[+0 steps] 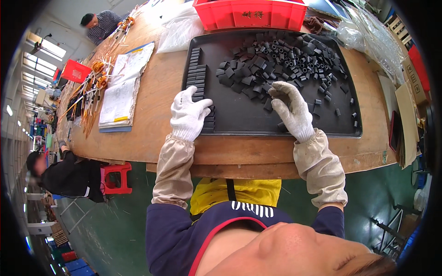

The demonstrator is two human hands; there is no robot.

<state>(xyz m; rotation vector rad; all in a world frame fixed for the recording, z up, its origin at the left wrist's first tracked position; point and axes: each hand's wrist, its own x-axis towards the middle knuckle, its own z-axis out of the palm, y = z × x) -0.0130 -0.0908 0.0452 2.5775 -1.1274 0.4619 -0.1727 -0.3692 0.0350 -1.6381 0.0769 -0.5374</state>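
A black tray [271,123] with a raised rim lies on the table in front of me. A heap of short black tubes and flat black sleeve-like pieces [258,64] covers its middle and far right. Along the tray's left side, black pieces [196,73] lie lined up in a column. My left hand [188,112], in a white knit glove, rests over this column's near part with fingers spread. Also gloved in white, my right hand [294,110] hovers at the heap's near edge. Its thumb and fingers are curved but apart, with nothing visible between them.
Beyond the tray stands a red plastic bin [251,16], with clear plastic bags [182,30] beside it. Papers on a clipboard [120,89] and wire bundles [94,87] lie leftward. Two people are at left, one near a red stool [117,178]. Cardboard [406,119] stands at right.
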